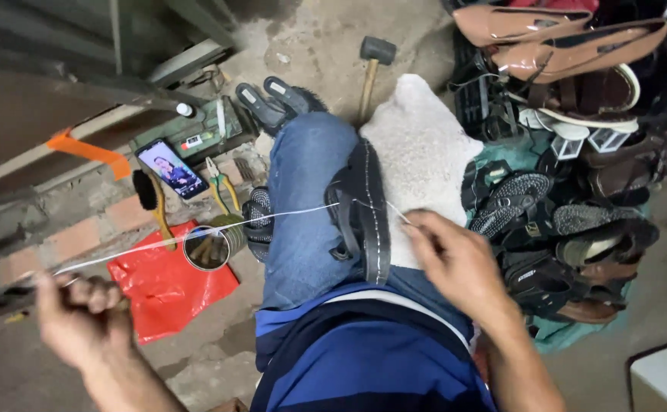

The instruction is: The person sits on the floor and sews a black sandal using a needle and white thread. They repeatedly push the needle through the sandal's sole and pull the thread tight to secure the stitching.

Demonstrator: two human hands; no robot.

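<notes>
A black sandal [364,210] stands on edge between my knees, its sole rim showing a row of stitches. A white thread [196,233] runs taut from the sandal out to the left. My left hand [82,313] is closed around a dark tool handle with the thread wound at it, pulled far left. My right hand [455,259] pinches the other thread end beside the sandal's right side. A white fleecy cloth [417,152] covers my right thigh.
A red plastic bag [167,286], a tin of tools [210,246], pliers [221,187], a brush [153,202] and a lit phone [172,169] lie at left. A mallet [372,69] lies ahead. Several shoes and sandals [570,152] are piled at right.
</notes>
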